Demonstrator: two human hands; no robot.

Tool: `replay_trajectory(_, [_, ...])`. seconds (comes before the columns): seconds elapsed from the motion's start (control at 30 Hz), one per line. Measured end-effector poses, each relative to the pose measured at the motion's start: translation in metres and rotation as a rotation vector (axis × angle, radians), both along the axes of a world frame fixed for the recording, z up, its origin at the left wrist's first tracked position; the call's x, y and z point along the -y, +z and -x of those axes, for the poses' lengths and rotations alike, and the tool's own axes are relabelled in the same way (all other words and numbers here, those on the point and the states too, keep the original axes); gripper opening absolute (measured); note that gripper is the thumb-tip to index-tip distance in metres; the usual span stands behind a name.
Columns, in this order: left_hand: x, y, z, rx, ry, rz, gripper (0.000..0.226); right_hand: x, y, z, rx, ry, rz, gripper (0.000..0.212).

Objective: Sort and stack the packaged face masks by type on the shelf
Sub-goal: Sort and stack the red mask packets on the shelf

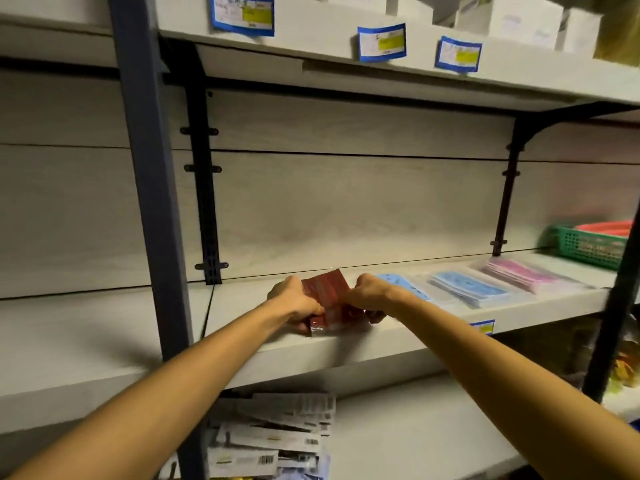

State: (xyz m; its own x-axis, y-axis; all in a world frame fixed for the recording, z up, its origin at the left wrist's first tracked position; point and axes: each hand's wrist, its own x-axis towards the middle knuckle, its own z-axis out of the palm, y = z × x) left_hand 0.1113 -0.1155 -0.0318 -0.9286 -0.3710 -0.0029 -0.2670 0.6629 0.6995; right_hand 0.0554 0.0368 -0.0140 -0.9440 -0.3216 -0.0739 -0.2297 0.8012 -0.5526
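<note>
Both hands' fingers, left hand [297, 304], right hand [372, 295], pinching glossy red mask packets [327, 299], flat on pale woodgrain shelf [242, 306]

A pale wood-grain back panel [346, 202] runs behind the shelving, split by thin horizontal seams. A grey-blue steel upright [149, 188] stands at the left, and black slotted brackets [204, 188] are fixed to the panel on both sides of the bay. The middle shelf [346, 351] is a thick, light grey board; the upper shelf [415, 67] above it carries white cardboard boxes [519, 19] and blue-bordered labels [381, 42] along its front edge. A lower shelf [415, 431] shows beneath. The light is dim and warm, with soft shadows under each board.
</note>
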Motion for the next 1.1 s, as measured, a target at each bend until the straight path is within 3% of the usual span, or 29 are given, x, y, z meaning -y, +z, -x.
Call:
replay_trajectory(0.3, [-0.011,-0.010,0.020,-0.081,0.086,-0.081,0.020,-0.009,-0.012,0.038,-0.066,0.077,-0.073,0.031])
replay_trajectory(0.47, [-0.009,-0.014,0.023,-0.056,0.074,-0.121,0.036,-0.016,-0.013,0.047,-0.071,0.150,-0.071,0.031])
replay_trajectory(0.57, [-0.008,-0.011,0.023,-0.018,0.068,-0.101,0.030,-0.014,-0.004,0.051,-0.202,0.188,-0.200,0.031])
replay_trajectory(0.67, [-0.006,-0.004,0.026,0.031,0.055,-0.013,0.019,-0.004,0.004,0.060,-0.306,0.272,-0.205,0.030])
replay_trajectory(0.77, [0.000,-0.003,0.033,-0.029,0.093,0.193,0.021,0.004,0.000,0.071,-0.369,0.392,-0.174,0.043])
replay_trajectory(0.9, [0.004,-0.016,0.046,-0.077,-0.051,0.389,0.046,0.008,-0.028,0.081,-0.401,0.472,-0.274,0.046])
replay_trajectory(1.1, [0.010,-0.057,0.054,-0.052,-0.039,0.456,0.051,0.005,-0.057,0.092,-0.379,0.527,-0.182,0.053])
